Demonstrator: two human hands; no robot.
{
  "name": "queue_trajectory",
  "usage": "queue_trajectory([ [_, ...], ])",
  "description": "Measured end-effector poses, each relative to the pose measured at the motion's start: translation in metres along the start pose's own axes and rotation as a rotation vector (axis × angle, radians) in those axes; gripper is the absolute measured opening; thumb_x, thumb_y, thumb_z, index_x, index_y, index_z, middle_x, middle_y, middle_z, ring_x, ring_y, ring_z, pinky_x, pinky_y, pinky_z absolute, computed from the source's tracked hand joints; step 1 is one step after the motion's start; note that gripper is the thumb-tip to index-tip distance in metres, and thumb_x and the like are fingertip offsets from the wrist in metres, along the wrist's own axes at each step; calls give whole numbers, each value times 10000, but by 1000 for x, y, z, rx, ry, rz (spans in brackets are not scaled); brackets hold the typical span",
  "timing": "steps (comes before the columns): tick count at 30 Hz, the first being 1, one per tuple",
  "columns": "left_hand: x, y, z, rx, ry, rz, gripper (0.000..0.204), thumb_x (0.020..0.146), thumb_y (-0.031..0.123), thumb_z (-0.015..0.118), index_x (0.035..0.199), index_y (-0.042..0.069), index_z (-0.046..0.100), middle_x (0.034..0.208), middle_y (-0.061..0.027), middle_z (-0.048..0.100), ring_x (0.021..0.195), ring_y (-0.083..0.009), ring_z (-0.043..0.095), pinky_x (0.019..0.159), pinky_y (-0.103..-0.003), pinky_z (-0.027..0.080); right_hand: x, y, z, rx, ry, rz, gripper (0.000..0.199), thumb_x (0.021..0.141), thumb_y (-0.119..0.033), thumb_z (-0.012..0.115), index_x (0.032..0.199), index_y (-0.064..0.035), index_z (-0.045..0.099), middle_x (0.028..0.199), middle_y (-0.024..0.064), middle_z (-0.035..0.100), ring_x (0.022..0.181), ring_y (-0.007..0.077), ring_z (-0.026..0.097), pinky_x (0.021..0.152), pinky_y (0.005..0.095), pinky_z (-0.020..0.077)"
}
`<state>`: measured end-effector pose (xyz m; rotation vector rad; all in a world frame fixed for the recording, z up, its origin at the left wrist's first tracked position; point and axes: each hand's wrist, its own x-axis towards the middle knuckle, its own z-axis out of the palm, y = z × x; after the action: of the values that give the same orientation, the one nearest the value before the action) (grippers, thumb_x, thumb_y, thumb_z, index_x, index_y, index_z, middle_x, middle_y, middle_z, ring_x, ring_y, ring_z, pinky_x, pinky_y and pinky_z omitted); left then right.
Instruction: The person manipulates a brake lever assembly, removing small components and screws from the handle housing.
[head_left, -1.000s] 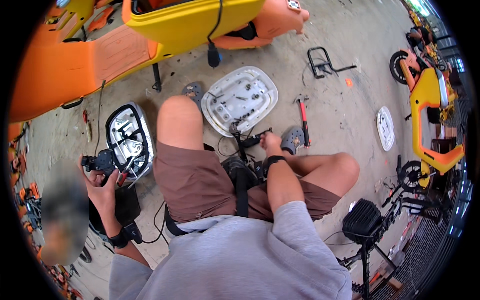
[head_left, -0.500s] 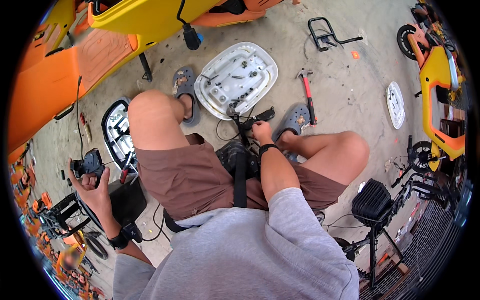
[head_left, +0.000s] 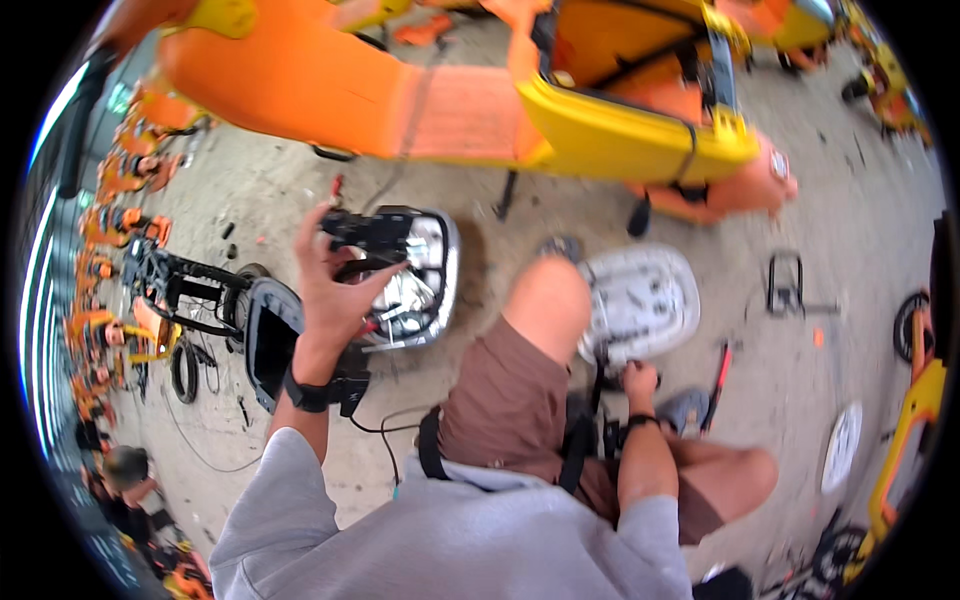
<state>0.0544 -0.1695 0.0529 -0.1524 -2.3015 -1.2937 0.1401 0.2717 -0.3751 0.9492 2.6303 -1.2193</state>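
Observation:
My left hand (head_left: pixel 335 290) is raised, its thumb and fingers curled round a black blocky part (head_left: pixel 372 232) whose exact kind I cannot make out. Behind that part lies a black-rimmed silvery shell (head_left: pixel 432 290) with black pieces inside. My right hand (head_left: pixel 638 378) is closed low between my legs, beside a dark upright bar (head_left: pixel 598 385). Blur and the small size hide what its fingers hold. Just beyond it a white oval tray-like cover (head_left: pixel 668 330) rests on the floor with small hardware on it.
An orange and yellow vehicle body (head_left: pixel 470 110) stretches across the far side. A hammer with a red handle (head_left: pixel 718 385) lies to the right. Farther right are a black tubular frame (head_left: pixel 786 285) and a small white cover (head_left: pixel 842 447). At left stands a black open box (head_left: pixel 270 335).
The view has swung left, so the floor things appear farther right. My left hand keeps the black part and now has it in front of the silvery shell. My right hand remains low, still closed.

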Motion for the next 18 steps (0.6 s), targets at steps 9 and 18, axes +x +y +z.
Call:
queue_trajectory([
  [9,105,22,24,106,-8,682,914,660,-16,855,1363,105,284,1089,-132,597,905,-187,661,724,-285,562,-12,-304,-133,878,-52,-342,238,941,-133,566,1088,41,636,834,79,675,617,88,581,530,219,460],
  [18,149,113,160,-105,-202,833,730,621,51,876,1219,82,460,947,-92,620,839,-211,665,704,-322,541,-80,-408,-267,924,-155,-754,433,904,-107,650,1304,-2,522,1046,66,654,746,78,600,619,202,478],
])
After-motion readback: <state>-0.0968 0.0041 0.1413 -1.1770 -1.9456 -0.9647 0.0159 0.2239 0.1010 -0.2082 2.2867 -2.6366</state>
